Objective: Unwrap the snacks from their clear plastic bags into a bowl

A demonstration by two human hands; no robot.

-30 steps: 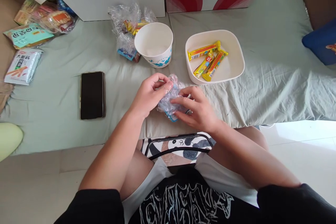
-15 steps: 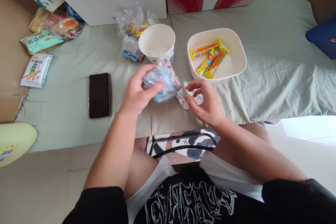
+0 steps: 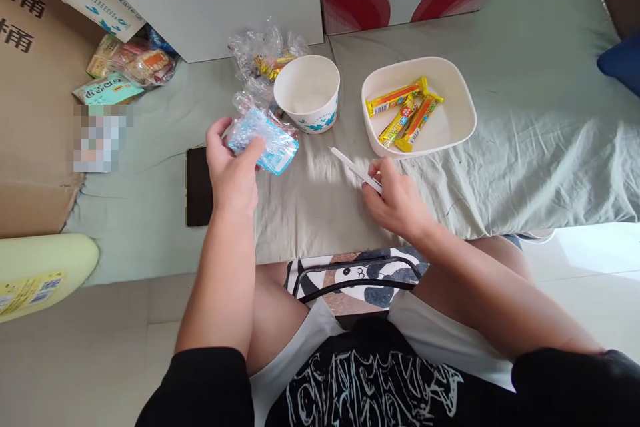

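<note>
A: Left hand (image 3: 233, 170)?
B: Clamped round a crumpled blue wrapper (image 3: 263, 140), up off the sheet (image 3: 525, 147), likely for a clear look.
A: Right hand (image 3: 395, 200)?
B: Pinching a white stick (image 3: 353, 165) by 1 end, low over the sheet.
A: Beyond?
B: Paper cup (image 3: 307, 92), then bowl (image 3: 450, 128) with 3 yellow bars (image 3: 403, 113).

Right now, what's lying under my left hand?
A dark phone lies under your left hand, which holds a blue-and-clear wrapper. Only the phone's left part shows. Your hand and wrist cover the rest.
</note>
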